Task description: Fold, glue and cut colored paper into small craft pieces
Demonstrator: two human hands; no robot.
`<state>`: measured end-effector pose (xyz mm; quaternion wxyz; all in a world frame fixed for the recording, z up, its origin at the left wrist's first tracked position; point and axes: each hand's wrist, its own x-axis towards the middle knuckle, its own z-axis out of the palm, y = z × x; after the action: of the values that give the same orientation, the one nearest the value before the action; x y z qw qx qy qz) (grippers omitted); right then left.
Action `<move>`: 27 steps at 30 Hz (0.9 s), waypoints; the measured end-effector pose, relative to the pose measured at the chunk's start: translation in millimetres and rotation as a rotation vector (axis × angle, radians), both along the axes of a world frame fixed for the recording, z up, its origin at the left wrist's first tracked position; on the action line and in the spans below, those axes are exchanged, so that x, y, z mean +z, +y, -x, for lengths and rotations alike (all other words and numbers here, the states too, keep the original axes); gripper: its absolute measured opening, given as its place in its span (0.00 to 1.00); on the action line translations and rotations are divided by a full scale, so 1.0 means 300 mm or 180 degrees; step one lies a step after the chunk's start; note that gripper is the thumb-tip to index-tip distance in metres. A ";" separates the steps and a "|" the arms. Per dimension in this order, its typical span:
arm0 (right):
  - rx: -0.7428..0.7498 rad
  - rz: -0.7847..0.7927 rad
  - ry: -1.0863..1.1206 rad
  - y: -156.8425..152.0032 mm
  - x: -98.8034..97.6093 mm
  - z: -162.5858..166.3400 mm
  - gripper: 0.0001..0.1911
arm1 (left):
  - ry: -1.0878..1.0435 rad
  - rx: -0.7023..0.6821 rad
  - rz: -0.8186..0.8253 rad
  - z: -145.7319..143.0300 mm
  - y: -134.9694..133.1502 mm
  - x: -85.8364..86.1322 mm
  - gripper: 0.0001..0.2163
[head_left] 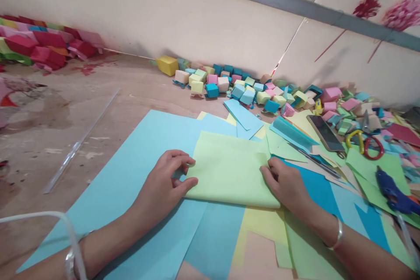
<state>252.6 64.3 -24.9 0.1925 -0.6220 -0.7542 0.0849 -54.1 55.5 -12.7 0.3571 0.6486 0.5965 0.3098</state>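
Observation:
A folded sheet of light green paper [232, 168] lies in front of me, with a rounded fold along its near edge. My right hand [288, 181] is closed at its right edge, with thumb and curled fingers pinching the paper. At the left edge rests my left hand [169, 177], its thumb and bent fingers apart, the tips touching the sheet. Under the folded sheet are a large light blue sheet [131, 175] and a yellow sheet [262, 223].
Small folded paper boxes [213, 89] line the wall. At right are a phone [325, 133], scissors [365, 144], a pen [315, 162] and a blue glue gun [393, 190]. A clear stick [70, 155] lies left, and a white cable [62, 215] crosses near my left wrist.

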 end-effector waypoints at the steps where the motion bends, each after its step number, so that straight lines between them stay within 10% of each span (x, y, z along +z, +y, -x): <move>1: -0.0002 -0.0002 -0.0002 0.001 0.000 0.000 0.15 | 0.0000 -0.0003 0.0010 -0.001 0.001 -0.002 0.10; 27: -0.0003 0.0179 0.0025 0.024 -0.018 -0.007 0.06 | 0.0631 -0.0366 -0.0326 -0.007 0.008 -0.016 0.13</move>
<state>254.7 71.6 -30.2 0.1780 -0.6271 -0.7505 0.1085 -51.8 58.0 -17.6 0.2799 0.7266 0.5741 0.2532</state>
